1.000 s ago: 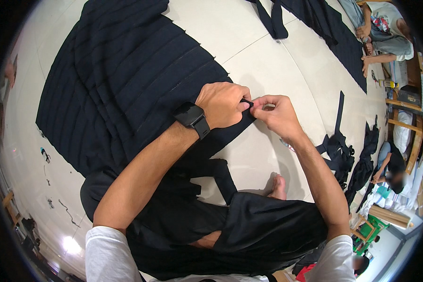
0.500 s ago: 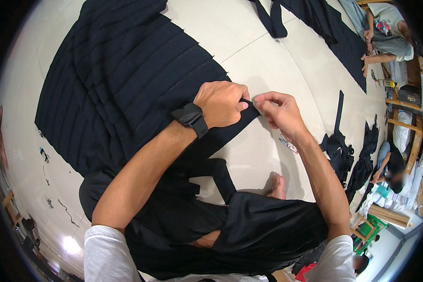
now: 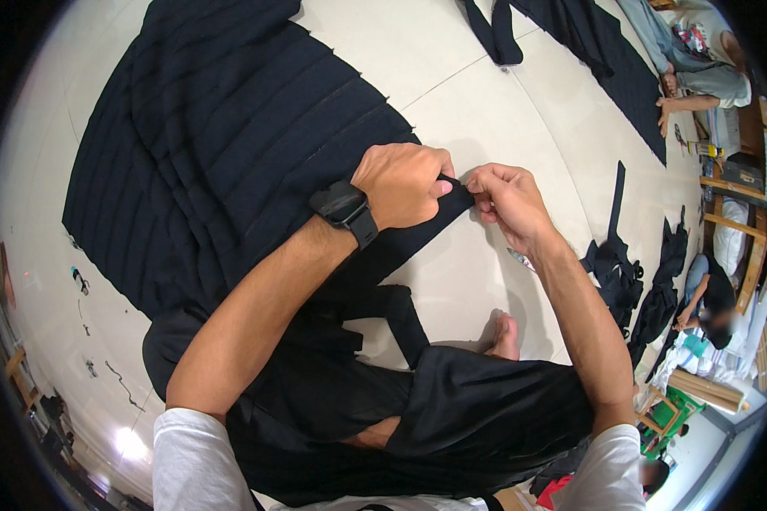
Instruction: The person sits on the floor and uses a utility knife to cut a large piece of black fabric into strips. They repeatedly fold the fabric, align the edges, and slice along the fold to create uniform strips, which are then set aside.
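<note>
A large dark navy pleated cloth (image 3: 256, 128) spreads over the floor and up to my lap. My left hand (image 3: 405, 187), with a black watch at its wrist, is closed on the cloth's narrow edge near its right-hand corner. Right at that corner, my right hand (image 3: 507, 200) is closed in a pinch, its fingertips touching the cloth. Whatever small thing lies between those fingertips is too small to make out. Below the right wrist lies a small metal tool (image 3: 521, 259), partly hidden by the forearm. A dark strip (image 3: 405, 319) of cloth bends over the floor near my knees.
More dark cloth (image 3: 588, 51) lies at the far right, near a seated person's leg (image 3: 703, 85). Dark bundled straps (image 3: 615, 272) rest on the right. Another person (image 3: 707, 298) sits beyond them. Thread scraps (image 3: 123, 387) and a small object (image 3: 79, 279) lie left.
My right hand has come slightly closer to the cloth's corner, its fingers more tightly curled. The left hand keeps its hold and has hardly moved.
</note>
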Demonstrator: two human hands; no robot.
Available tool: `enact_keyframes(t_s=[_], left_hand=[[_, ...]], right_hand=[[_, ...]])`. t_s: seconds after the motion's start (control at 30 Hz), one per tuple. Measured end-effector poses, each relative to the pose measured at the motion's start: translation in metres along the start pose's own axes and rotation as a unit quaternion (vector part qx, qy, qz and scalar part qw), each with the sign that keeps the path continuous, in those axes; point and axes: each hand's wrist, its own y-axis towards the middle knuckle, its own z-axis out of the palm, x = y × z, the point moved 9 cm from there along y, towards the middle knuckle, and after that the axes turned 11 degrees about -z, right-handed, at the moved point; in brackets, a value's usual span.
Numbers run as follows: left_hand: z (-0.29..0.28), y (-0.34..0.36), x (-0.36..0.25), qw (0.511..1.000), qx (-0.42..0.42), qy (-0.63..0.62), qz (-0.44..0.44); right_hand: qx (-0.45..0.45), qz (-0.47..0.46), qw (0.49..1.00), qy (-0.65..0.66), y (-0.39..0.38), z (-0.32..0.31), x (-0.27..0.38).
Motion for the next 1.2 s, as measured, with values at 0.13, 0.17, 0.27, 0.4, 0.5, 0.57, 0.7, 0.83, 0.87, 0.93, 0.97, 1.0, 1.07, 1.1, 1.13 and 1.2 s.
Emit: enact_keyframes(t_s=[0.13, 0.17, 0.27, 0.4, 0.5, 0.57, 0.7, 0.83, 0.87, 0.93, 0.97, 1.0, 1.07, 1.1, 1.13, 1.2], left_hand=[[0.001, 0.001, 0.002, 1.0, 0.006, 0.001, -0.008], [0.001, 0.0, 0.001, 1.0, 0.0, -0.002, -0.007], [0.0, -0.003, 0.002, 1.0, -0.018, -0.01, 0.021], [0.0, -0.007, -0.007, 1.0, 0.002, 0.022, 0.008], [-0.011, -0.012, -0.01, 0.999, -0.045, 0.006, -0.027], [-0.011, -0.018, -0.011, 0.996, -0.082, 0.027, -0.001], [0.002, -0.034, -0.009, 0.992, -0.047, 0.12, 0.005], [-0.009, -0.084, -0.006, 0.965, -0.071, 0.253, 0.02], [-0.009, -0.092, 0.001, 0.964, -0.056, 0.261, -0.006], [-0.016, -0.103, 0.011, 0.957, -0.027, 0.281, -0.062], [-0.011, -0.105, 0.021, 0.952, -0.009, 0.296, -0.082], [-0.011, -0.106, 0.023, 0.951, -0.009, 0.299, -0.08], [-0.014, -0.105, 0.02, 0.949, -0.01, 0.305, -0.077], [-0.013, -0.106, 0.025, 0.945, 0.0, 0.313, -0.091], [-0.014, -0.106, 0.024, 0.946, 0.001, 0.312, -0.094], [-0.014, -0.105, 0.022, 0.946, 0.003, 0.308, -0.097]], right_hand=[[0.017, -0.004, 1.0, -0.001, -0.001, 0.002, 0.0], [0.016, -0.009, 1.0, 0.008, 0.0, 0.002, 0.001], [0.024, -0.03, 0.999, 0.025, 0.002, 0.006, 0.003], [-0.017, -0.061, 0.995, 0.082, 0.004, 0.003, 0.003], [-0.061, -0.062, 0.99, 0.113, 0.008, -0.009, 0.0], [-0.08, -0.073, 0.988, 0.111, 0.014, -0.021, -0.001], [-0.137, -0.118, 0.981, 0.077, 0.029, -0.048, 0.017], [-0.165, -0.122, 0.952, 0.226, 0.04, -0.042, 0.033], [-0.154, -0.127, 0.946, 0.254, 0.046, -0.04, 0.035], [-0.146, -0.135, 0.942, 0.269, 0.062, -0.04, 0.037], [-0.15, -0.14, 0.945, 0.255, 0.07, -0.045, 0.04], [-0.159, -0.143, 0.947, 0.239, 0.079, -0.054, 0.039], [-0.157, -0.162, 0.953, 0.201, 0.093, -0.072, 0.052], [-0.149, -0.173, 0.959, 0.171, 0.1, -0.08, 0.059], [-0.144, -0.184, 0.962, 0.138, 0.103, -0.093, 0.066], [-0.062, -0.274, 0.95, -0.132, 0.102, -0.103, 0.095]])
